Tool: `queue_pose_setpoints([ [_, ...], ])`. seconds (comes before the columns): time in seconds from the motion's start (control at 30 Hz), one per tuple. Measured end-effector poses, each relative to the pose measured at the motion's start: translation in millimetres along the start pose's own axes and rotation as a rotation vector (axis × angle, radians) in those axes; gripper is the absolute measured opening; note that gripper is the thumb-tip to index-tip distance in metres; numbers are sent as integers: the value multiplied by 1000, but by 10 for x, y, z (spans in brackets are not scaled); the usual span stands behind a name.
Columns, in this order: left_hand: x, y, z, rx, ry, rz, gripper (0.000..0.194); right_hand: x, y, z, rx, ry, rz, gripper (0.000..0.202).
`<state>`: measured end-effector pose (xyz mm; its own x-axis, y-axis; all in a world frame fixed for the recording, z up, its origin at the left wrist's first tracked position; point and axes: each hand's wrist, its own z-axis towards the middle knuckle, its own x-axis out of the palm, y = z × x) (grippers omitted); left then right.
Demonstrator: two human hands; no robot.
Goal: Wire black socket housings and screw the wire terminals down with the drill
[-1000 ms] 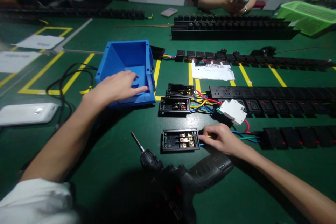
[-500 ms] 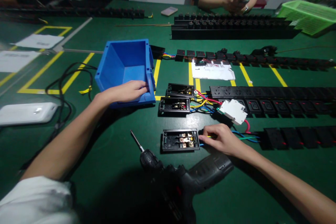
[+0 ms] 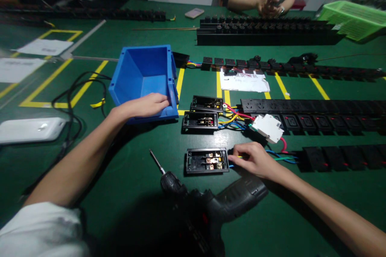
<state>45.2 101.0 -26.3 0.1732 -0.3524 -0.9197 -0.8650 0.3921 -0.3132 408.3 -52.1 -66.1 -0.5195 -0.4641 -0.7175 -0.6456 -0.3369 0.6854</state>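
My left hand reaches over the front edge of a blue bin, its fingertips down inside near the right corner and hidden. My right hand is closed on the wires at the right end of a black terminal box, which lies open side up with brass contacts showing. Two similar boxes, an upper one and a lower one, lie behind it, wired toward a white breaker. A black power screwdriver lies in front, its bit pointing up and left.
Black socket strips run along the right side. Further back are a black rail, a green basket and a person's hands. A white device and black cables lie on the left.
The fingers of my left hand have shifted very slightly inside the bin. The hands of the person across the table have moved a little. My right hand and the terminal box look unmoved.
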Motion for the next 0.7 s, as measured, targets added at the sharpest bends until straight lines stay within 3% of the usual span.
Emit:
queue_pose_setpoints([
  [0.1,-21,-18,1,34,68,5,46,0,3,4,5,-1,1,45],
  [0.27,-52,-58,-8,31,42,-33,46,-2,7,-1,3,-6,3,44],
  [0.7,-73,-37,-28,20,103,-74,45,-9,14,6,-16,-2,14,44],
])
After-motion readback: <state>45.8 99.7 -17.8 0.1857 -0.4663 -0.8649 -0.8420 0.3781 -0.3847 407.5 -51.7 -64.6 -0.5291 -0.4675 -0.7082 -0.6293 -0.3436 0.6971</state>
